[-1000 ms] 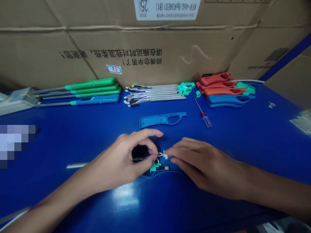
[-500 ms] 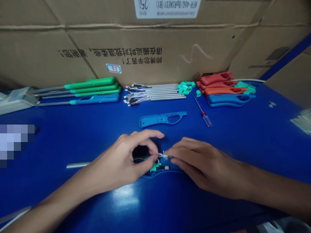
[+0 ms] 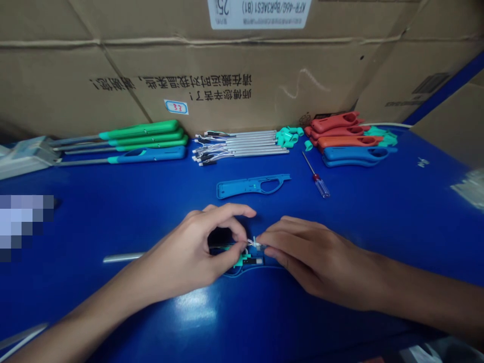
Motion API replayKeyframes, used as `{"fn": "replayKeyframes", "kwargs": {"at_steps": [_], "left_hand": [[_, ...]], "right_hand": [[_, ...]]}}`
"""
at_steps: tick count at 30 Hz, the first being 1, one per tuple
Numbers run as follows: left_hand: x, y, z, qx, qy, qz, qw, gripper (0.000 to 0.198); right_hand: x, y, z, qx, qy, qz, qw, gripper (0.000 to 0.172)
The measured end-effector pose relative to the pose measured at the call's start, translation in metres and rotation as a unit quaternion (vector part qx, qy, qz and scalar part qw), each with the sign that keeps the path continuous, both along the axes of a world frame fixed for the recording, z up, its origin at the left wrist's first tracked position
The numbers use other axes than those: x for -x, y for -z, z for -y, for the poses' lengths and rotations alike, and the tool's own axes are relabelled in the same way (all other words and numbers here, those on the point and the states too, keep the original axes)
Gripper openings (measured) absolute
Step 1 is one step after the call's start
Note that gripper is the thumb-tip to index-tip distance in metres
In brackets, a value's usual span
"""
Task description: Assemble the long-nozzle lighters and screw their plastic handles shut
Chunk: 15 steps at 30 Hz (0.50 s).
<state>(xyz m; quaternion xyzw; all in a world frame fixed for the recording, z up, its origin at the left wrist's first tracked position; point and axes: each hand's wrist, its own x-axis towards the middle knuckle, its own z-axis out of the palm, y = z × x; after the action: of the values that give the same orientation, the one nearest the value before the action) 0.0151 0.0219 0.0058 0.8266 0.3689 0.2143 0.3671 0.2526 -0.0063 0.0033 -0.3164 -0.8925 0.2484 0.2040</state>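
Note:
Between my hands lies a blue lighter handle half (image 3: 249,271), partly covered by my fingers. A green trigger piece (image 3: 241,259) and a black igniter with a white end (image 3: 252,261) sit in it. A metal tube (image 3: 123,257) sticks out to the left beneath my left forearm. My left hand (image 3: 206,242) pinches thin white wires (image 3: 250,243) between thumb and a finger, its index finger raised. My right hand (image 3: 317,257) has its fingertips closed at a small pale clear part (image 3: 258,245) by the wires; what exactly they grip is hidden.
Another blue handle half (image 3: 251,186) lies beyond my hands, with a screwdriver (image 3: 320,185) to its right. Along the cardboard box (image 3: 151,60) are finished-looking lighters (image 3: 147,130), metal tubes with wires (image 3: 249,143), green caps (image 3: 290,136) and red and blue handle shells (image 3: 351,156).

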Motion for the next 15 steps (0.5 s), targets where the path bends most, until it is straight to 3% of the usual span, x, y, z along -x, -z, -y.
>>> {"fn": "replayKeyframes", "kwargs": {"at_steps": [15], "left_hand": [[-0.0007,-0.0003,-0.0001,0.001,0.004,-0.001,1.0,0.039]], "right_hand": [[0.0006,0.0005,-0.0007,-0.01,0.0,0.003,1.0,0.021]]}}
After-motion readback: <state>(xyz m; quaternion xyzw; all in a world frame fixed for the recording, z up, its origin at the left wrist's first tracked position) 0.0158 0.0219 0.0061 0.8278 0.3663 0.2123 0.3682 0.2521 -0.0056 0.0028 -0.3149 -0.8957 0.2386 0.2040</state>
